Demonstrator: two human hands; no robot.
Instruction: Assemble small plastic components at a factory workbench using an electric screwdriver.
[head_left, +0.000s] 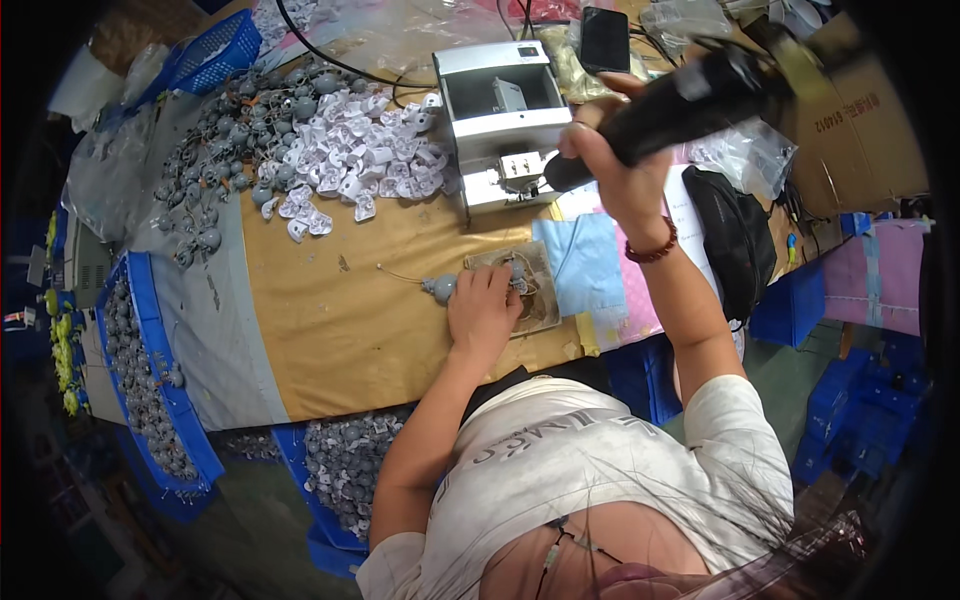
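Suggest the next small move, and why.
Probably lower the black handheld tool toward the grey part on the square block: the right hand holds the tool raised away from it, while the left hand appears to touch that part.

The worktable (335, 345) has a tan cover, with a grey cover (210, 330) at its left part. On it lie a heap of grey round parts (232, 132) and a heap of white plastic pieces (375, 165), and beside them stands a box-shaped device (508, 133). Nearer to the front edge are a square plate (541, 300) and a blue cloth (582, 270).
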